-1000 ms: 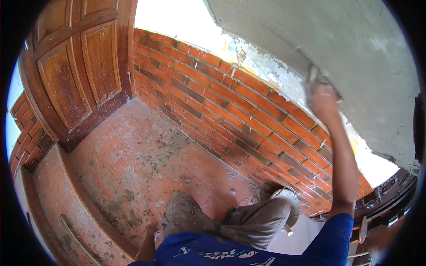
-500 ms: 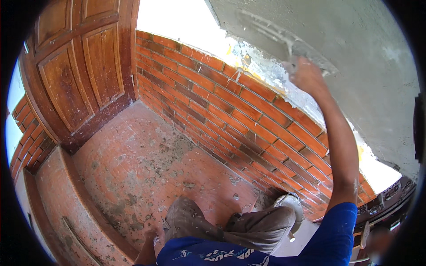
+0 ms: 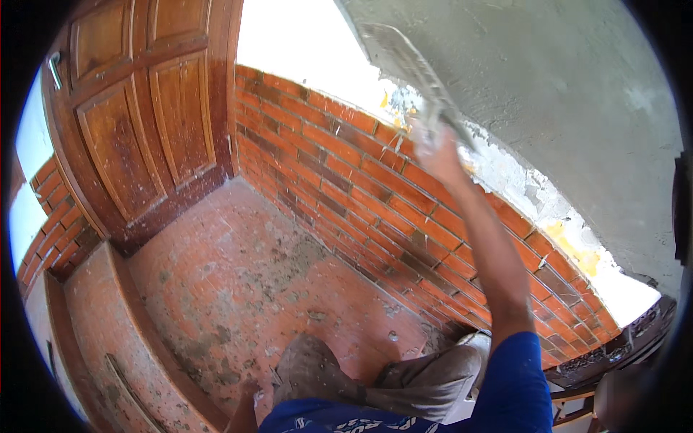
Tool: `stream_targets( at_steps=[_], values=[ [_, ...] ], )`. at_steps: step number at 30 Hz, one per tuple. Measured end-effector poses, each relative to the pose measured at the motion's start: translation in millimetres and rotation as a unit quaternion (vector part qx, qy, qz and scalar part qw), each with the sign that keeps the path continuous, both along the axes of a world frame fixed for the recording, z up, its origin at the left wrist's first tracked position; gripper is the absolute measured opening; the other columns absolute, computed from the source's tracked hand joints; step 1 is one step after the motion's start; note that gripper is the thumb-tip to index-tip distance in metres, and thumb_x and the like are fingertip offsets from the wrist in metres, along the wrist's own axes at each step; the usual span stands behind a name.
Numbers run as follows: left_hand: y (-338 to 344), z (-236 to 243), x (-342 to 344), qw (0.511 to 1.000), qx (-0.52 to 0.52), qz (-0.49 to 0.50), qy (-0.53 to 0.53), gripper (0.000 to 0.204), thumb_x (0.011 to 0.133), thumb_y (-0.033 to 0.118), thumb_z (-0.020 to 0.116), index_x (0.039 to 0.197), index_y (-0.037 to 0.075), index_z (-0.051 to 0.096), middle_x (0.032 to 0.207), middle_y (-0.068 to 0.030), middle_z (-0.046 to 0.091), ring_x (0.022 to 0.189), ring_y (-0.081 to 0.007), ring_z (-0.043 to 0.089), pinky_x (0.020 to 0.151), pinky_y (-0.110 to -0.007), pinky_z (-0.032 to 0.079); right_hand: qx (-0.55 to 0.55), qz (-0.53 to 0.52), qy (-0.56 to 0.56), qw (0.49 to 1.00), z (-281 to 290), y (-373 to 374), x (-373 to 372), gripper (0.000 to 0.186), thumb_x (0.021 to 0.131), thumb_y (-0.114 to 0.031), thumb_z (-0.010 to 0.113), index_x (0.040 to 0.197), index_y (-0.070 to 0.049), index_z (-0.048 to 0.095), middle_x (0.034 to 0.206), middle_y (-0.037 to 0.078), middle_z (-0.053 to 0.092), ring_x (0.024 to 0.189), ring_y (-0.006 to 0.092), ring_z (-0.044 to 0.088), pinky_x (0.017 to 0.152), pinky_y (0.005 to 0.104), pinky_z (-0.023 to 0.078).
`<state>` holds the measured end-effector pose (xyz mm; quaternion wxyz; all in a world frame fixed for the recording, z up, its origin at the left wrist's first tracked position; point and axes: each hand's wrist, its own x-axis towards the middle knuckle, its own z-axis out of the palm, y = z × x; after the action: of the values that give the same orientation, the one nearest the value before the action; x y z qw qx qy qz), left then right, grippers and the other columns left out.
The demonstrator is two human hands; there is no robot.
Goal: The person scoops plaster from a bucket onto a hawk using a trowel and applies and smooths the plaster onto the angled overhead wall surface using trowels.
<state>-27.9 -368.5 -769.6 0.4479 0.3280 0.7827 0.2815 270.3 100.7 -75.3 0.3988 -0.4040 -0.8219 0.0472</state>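
Observation:
My right hand (image 3: 438, 148) is closed around the handle of a long plastering trowel (image 3: 415, 68) smeared with grey mortar. Its blade lies tilted at the lower left edge of the wet grey plaster (image 3: 548, 86), over the ragged white strip of wall (image 3: 498, 155). Whether the blade touches the wall along its whole length is unclear. My left hand (image 3: 250, 393) hangs low beside my left knee, mostly cut off from sight by my leg and shirt, and its fingers cannot be made out.
Red brickwork (image 3: 346, 159) runs below the plaster to a panelled wooden door (image 3: 144, 115). Mortar crumbs litter the reddish floor (image 3: 238, 245). Steps (image 3: 119, 317) drop at the left, with a thin strip (image 3: 133, 393) lying on them. A pale bucket (image 3: 476, 343) stands by my right knee.
My right hand has carried the trowel left and slightly down, from the grey plaster to its lower left edge, and the blade has turned steeper. My left hand stays low by my knee.

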Motion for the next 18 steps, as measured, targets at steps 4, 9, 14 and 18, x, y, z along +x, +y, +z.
stream_targets(
  at_steps=[4,9,14,18],
  values=[
    [45.0,29.9,-31.3,0.998,-0.014,0.043,-0.040,0.036,0.087,0.038,0.052,0.113,0.014,0.057,0.104,-0.0030,0.062,0.093,-0.0251,0.060,0.077,-0.040,0.049,0.000,0.023,0.154,0.988,-3.0,61.5,-82.6,0.037,0.087,-0.031,0.055,0.095,0.005,0.058,0.085,0.029,0.059,0.081,0.0391,0.060,0.074,0.0448,0.047],
    [82.2,71.9,-47.2,0.992,-0.059,0.066,-0.090,0.037,0.086,0.039,0.053,0.115,0.016,0.055,0.102,-0.0017,0.061,0.094,-0.0226,0.058,0.078,-0.038,0.048,0.070,-0.084,0.185,0.977,23.6,84.8,-70.8,0.069,0.081,-0.042,0.064,0.112,0.016,0.043,0.095,0.031,0.057,0.087,0.0360,0.059,0.078,0.0399,0.046],
    [64.1,85.5,-34.4,0.970,-0.117,0.139,-0.163,0.037,0.086,0.039,0.053,0.116,0.017,0.054,0.101,-0.0004,0.060,0.094,-0.0202,0.057,0.079,-0.036,0.047,0.107,0.017,0.126,0.986,25.6,38.6,53.0,0.040,0.086,-0.035,0.061,0.103,0.001,0.058,0.091,0.022,0.062,0.082,0.0318,0.060,0.071,0.0403,0.047],
    [32.4,74.6,-21.6,0.938,-0.160,0.209,-0.225,0.038,0.085,0.039,0.053,0.117,0.018,0.053,0.099,0.0007,0.059,0.095,-0.0182,0.056,0.080,-0.034,0.045,0.147,-0.088,0.082,0.982,24.2,-17.3,175.7,0.035,0.088,-0.037,0.059,0.084,-0.003,0.063,0.068,0.004,0.060,0.060,0.0121,0.052,0.060,0.0298,0.043]
  ],
)
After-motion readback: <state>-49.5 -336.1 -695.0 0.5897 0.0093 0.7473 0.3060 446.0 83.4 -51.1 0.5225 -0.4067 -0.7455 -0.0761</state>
